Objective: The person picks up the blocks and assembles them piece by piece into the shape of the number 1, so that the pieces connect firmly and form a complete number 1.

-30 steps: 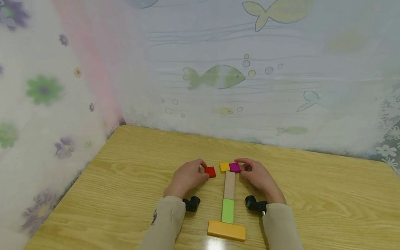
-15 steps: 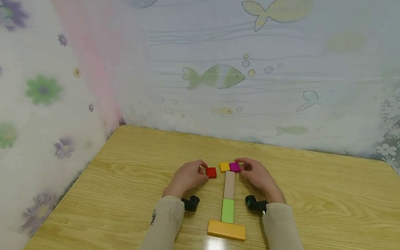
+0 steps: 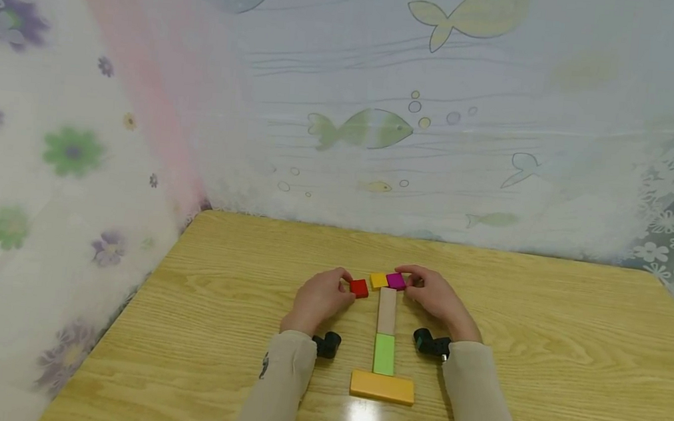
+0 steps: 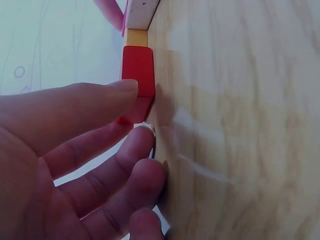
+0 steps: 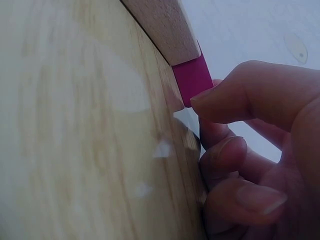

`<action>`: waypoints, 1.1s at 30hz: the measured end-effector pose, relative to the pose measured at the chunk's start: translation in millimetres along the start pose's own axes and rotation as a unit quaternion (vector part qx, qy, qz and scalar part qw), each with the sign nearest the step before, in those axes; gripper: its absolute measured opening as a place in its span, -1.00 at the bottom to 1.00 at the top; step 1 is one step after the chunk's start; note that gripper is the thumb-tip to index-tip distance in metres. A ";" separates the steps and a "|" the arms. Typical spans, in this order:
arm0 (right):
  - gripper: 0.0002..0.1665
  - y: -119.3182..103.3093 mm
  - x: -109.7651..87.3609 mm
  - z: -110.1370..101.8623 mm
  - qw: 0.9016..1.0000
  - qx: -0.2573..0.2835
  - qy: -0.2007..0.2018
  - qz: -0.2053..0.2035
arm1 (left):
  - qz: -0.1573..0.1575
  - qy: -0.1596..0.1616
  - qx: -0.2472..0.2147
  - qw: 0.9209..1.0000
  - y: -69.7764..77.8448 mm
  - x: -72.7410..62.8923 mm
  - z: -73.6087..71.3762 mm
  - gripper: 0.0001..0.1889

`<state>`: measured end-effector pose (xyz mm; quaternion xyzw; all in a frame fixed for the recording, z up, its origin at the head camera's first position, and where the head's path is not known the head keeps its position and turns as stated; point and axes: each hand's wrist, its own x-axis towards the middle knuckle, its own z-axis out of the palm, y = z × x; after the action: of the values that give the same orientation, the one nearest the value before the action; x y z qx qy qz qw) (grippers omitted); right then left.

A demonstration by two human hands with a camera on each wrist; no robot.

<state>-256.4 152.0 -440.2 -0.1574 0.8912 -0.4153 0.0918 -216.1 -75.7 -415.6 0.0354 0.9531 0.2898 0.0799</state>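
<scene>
Between thumb and forefinger, my left hand (image 3: 320, 297) pinches a small red block (image 3: 359, 289) at the table surface; the left wrist view shows the thumb on the near end of that red block (image 4: 139, 72). A yellow block (image 3: 378, 280) lies a short gap to its right. Touching the yellow one is a magenta block (image 3: 395, 281), which my right hand (image 3: 438, 296) pinches at its right side. Below these two, a plain wooden block (image 3: 387, 310), a light green block (image 3: 384, 354) and a crosswise orange block (image 3: 382, 387) form a column.
All of it lies on a wood-grain table (image 3: 571, 351). Patterned sheets with fish (image 3: 374, 129) and flowers (image 3: 74, 151) hang along the back and left edges. A black wrist camera (image 3: 327, 345) sits at the left wrist, another black camera (image 3: 430, 344) at the right.
The left hand has slid the red block slightly to the right, closer to the yellow one. My right hand and the other blocks stay where they were.
</scene>
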 end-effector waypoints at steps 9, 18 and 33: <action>-0.52 0.9 1.9 0.4 1.000 -0.003 0.005 0.000 | 0.007 0.009 0.007 1.000 3.2 0.3 3.0 -0.68; -0.53 3.8 2.0 1.9 1.000 -0.005 0.007 -0.004 | 0.001 0.008 0.008 1.000 4.9 1.9 6.7 -0.68; -0.54 2.8 1.2 0.8 1.000 -0.001 0.007 0.005 | 0.000 0.020 0.006 1.000 6.2 4.0 10.3 -0.68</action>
<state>-257.9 152.7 -442.8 -0.1497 0.8931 -0.4152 0.0873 -218.1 -64.5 -421.1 0.0305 0.9562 0.2848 0.0605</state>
